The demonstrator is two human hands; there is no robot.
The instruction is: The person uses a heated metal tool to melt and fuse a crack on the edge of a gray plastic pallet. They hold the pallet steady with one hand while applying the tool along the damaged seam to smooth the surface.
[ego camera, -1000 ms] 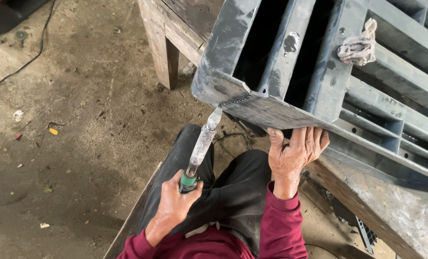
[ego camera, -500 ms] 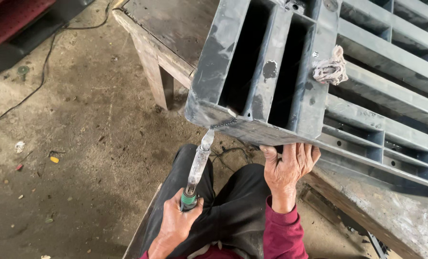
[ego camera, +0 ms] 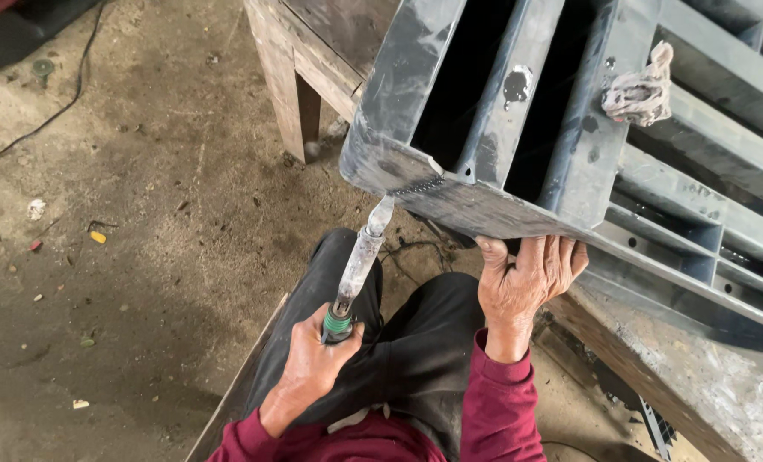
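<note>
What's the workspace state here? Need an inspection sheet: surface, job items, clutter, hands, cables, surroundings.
Surface: wooden bench carries the work; dirt floor below.
Job's things: grey steel frame overhangs the bench; chisel-like tool, tip at the welded seam.
Clutter: rag on the frame; small scraps on the floor.
Grippers: left hand grips the tool's handle; right hand braces the frame's lower edge.
Cables: black cable across the floor.
Surroundings: nothing seen beyond these.

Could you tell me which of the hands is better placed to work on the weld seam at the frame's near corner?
The left hand: it grips the chipping tool, whose tip sits at the weld seam. The right hand steadies the grey metal frame.
</note>
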